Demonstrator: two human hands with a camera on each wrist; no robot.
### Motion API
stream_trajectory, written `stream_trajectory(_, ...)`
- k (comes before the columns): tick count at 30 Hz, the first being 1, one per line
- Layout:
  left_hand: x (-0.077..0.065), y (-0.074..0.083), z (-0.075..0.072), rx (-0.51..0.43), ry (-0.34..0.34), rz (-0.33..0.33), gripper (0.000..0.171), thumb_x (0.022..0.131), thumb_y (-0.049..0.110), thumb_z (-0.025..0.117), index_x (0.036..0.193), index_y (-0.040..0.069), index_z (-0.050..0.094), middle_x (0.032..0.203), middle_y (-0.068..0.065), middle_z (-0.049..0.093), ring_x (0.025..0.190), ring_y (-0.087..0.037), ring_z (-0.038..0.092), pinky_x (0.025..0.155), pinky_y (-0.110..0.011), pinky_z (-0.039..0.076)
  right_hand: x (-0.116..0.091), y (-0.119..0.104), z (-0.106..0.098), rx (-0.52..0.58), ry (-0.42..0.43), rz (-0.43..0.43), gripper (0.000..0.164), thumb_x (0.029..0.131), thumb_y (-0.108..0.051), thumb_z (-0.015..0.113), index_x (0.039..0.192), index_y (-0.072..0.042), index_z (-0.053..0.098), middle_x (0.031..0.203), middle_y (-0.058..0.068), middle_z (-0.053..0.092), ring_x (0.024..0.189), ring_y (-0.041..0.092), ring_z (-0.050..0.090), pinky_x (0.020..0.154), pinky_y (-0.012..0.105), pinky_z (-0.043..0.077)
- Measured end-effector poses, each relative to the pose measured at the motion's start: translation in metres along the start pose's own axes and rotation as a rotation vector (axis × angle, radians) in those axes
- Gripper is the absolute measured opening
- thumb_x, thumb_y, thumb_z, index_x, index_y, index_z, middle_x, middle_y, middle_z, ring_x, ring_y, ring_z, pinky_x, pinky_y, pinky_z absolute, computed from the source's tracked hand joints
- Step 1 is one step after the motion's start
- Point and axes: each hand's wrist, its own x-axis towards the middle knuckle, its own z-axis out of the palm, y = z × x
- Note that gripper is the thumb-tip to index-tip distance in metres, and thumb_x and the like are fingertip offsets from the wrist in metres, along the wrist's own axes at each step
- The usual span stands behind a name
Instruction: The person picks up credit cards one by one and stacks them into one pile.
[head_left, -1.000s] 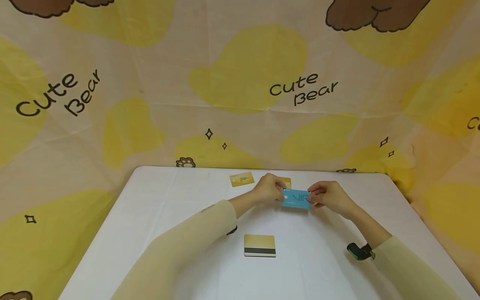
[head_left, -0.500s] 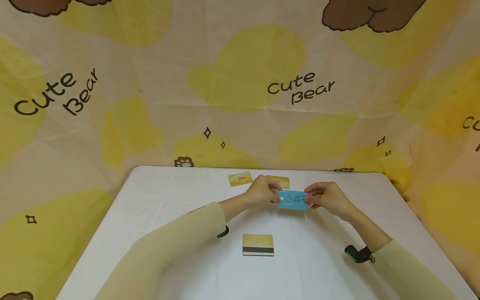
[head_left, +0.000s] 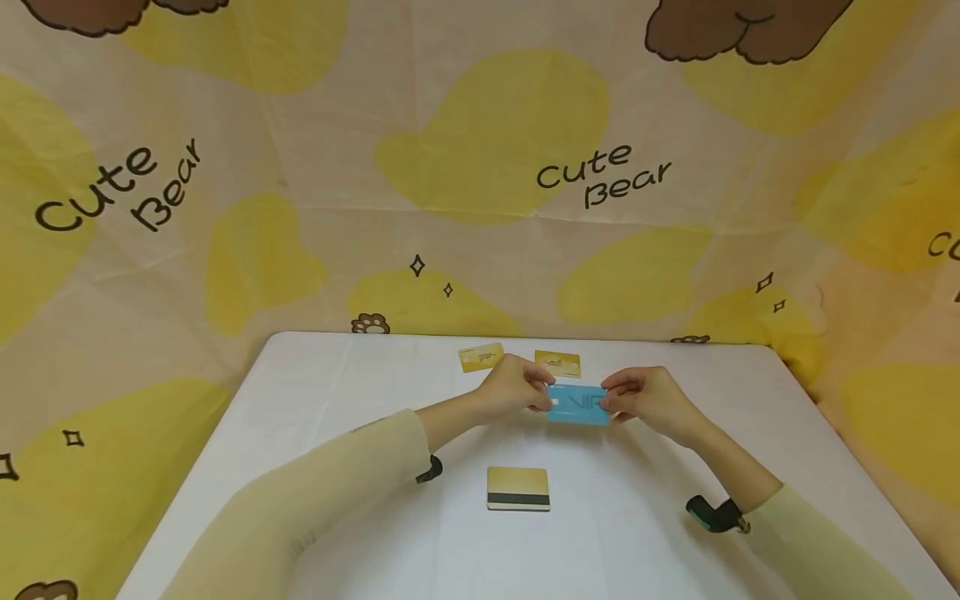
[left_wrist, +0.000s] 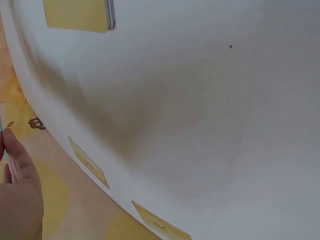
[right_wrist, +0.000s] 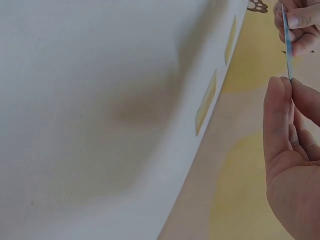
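A blue card (head_left: 577,405) with "VIP" lettering is held up above the table between both hands, its face toward the head camera. My left hand (head_left: 512,388) pinches its left edge. At the opposite edge, thumb and fingertips of my right hand (head_left: 651,402) pinch it too. The right wrist view shows the blue card (right_wrist: 287,45) edge-on as a thin strip, running from the right hand (right_wrist: 295,150) up to the left hand (right_wrist: 301,25). In the left wrist view only part of the left hand (left_wrist: 20,185) shows, at the left border.
Two gold cards lie flat near the table's far edge, one at left (head_left: 480,357) and one at right (head_left: 558,363). Closer in lies a small stack of gold cards (head_left: 518,488) with a dark stripe on top. Behind the white table (head_left: 360,375) hangs a patterned cloth (head_left: 480,150).
Both hands have shifted slightly left and nearer with the blue card. The far right gold card, partly covered before, now shows whole.
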Motion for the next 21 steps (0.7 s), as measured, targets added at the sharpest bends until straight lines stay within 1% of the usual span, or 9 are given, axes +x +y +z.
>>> stream_trajectory(6,-0.009,-0.004,-0.007,-0.051,-0.016,-0.021,0.033,0.079,-0.013,0.079,0.111,-0.01,0.073,0.075,-0.007,0.068,0.064,-0.016,0.069,0.07,-0.031,0.062,-0.001,-0.005,0.008,-0.004,-0.011,0.006,0.033,0.094,-0.006,0.077,0.119,0.013,0.067,0.093,0.016,0.073,0.081,0.032,0.074,0.079,0.049,0.062)
stream_trajectory(9,-0.011,-0.007,-0.008,-0.072,-0.022,-0.028,0.032,0.079,-0.013,0.079,0.111,-0.01,0.073,0.075,-0.008,0.068,0.064,-0.016,0.07,0.069,-0.033,0.062,-0.003,-0.005,0.01,0.001,-0.018,0.006,0.033,0.094,-0.007,0.077,0.119,0.013,0.067,0.093,0.016,0.073,0.081,0.032,0.074,0.079,0.049,0.062)
stream_trajectory(13,-0.016,-0.007,-0.01,-0.067,-0.02,-0.04,0.032,0.08,-0.011,0.08,0.111,-0.008,0.074,0.076,-0.007,0.069,0.065,-0.017,0.071,0.071,-0.034,0.062,-0.003,-0.005,0.014,0.005,-0.027,-0.001,0.033,0.094,-0.007,0.077,0.118,0.013,0.068,0.093,0.015,0.074,0.082,0.034,0.075,0.078,0.047,0.062)
stream_trajectory(18,-0.023,-0.006,-0.013,-0.075,-0.014,-0.055,0.031,0.081,-0.01,0.08,0.112,-0.007,0.075,0.079,-0.007,0.069,0.068,-0.018,0.072,0.075,-0.037,0.063,-0.003,-0.005,0.017,0.018,-0.037,-0.018,0.031,0.093,-0.006,0.077,0.117,0.013,0.068,0.092,0.016,0.074,0.083,0.038,0.074,0.077,0.049,0.062)
stream_trajectory(21,-0.028,-0.005,-0.015,-0.086,-0.013,-0.06,0.031,0.081,-0.01,0.08,0.111,-0.007,0.075,0.079,-0.007,0.07,0.068,-0.018,0.072,0.074,-0.036,0.063,-0.003,-0.006,0.019,0.025,-0.045,-0.024,0.031,0.093,-0.005,0.077,0.116,0.013,0.068,0.092,0.016,0.074,0.082,0.036,0.074,0.078,0.051,0.062)
